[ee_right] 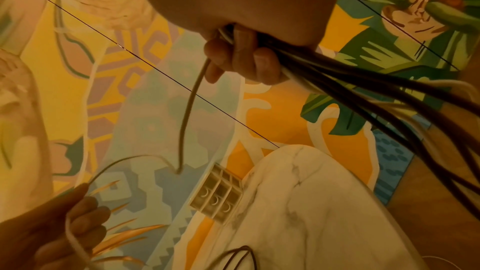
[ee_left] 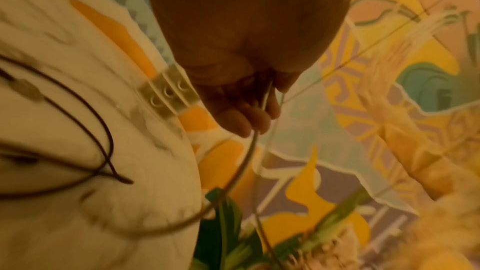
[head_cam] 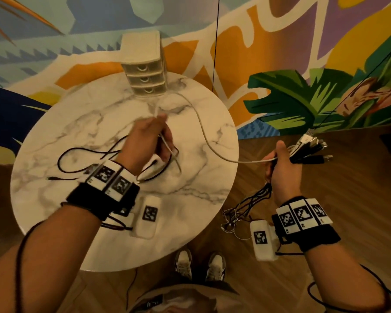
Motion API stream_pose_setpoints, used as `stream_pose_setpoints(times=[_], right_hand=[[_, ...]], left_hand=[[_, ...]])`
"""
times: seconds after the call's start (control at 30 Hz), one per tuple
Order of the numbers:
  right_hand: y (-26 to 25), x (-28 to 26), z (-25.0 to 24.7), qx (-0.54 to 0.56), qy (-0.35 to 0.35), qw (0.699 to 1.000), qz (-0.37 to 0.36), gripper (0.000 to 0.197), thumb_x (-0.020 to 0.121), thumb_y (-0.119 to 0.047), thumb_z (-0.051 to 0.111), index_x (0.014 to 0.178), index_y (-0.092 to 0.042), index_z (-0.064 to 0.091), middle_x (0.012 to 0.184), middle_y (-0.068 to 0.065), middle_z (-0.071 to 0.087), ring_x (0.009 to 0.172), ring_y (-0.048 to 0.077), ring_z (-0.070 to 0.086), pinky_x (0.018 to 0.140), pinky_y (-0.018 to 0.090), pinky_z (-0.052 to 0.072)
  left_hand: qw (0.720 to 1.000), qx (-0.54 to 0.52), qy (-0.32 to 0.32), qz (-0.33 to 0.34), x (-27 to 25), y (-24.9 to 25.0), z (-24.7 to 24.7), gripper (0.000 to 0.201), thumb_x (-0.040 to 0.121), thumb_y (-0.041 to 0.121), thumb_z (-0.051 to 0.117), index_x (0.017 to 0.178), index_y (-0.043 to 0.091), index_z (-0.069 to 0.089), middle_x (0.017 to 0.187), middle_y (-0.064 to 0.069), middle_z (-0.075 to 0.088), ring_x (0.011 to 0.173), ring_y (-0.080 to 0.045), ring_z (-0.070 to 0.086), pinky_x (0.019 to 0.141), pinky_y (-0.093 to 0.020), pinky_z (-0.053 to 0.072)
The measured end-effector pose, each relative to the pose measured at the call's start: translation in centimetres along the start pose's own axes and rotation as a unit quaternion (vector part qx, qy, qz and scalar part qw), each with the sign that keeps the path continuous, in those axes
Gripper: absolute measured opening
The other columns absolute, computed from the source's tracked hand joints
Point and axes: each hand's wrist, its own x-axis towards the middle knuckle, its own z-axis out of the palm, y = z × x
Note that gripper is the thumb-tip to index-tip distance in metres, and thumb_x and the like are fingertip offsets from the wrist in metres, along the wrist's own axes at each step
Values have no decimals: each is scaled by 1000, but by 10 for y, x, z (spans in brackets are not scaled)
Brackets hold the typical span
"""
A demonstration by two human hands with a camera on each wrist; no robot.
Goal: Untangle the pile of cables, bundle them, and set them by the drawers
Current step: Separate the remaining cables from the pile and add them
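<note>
left hand (head_cam: 148, 141) pinches white cable (head_cam: 203, 134) over table (head_cam: 54, 188), right hand (head_cam: 282, 168) clenched round gathered cable ends (head_cam: 309, 147) off its edge, black cable (head_cam: 77, 154) loose, drawers (head_cam: 145, 73) behind: feed white through hand-over-hand, keep slack unsnagged

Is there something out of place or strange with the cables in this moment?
Yes. The cable bunch gripped by the right hand is off the table; its tangled tails hang over the floor. One black cable lies loose on the table.
</note>
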Motion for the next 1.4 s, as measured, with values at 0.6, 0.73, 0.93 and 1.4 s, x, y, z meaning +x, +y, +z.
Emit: stream_pose_setpoints(times=[0.6,0.73,0.93,1.4], right_hand=[[-2,-25,-81,-31,-15,999,-11,60,99,-40,40,47,-15,55,37,-2,40,36,11,36,44,24,30],[-7,-30,-84,-35,-66,997,-24,57,99,-41,39,56,-13,63,39,0,41,38,11,39,46,23,35],[-15,-24,-120,-57,-51,996,-51,60,100,-45,31,78,-9,73,43,1,43,38,10,37,43,18,31],[-31,-25,-105,-97,-99,981,-137,29,99,-23,40,92,-8,63,86,2,72,88,12,67,79,28,51]], left_hand=[[886,324,-332,-19,-82,-57,170,43,87,40,60,125,23,47,96,4,64,86,-11,62,76,-24,48],[877,313,-363,45,-69,-9,205,15,91,21,55,89,9,63,74,-1,61,64,-15,55,61,-24,38],[854,431,-276,100,-31,-31,198,25,96,35,47,100,15,61,99,-11,65,93,-29,61,75,-32,43],[863,164,-455,144,-64,2,233,47,82,11,68,125,5,51,122,-9,57,108,-18,55,90,-19,44]])
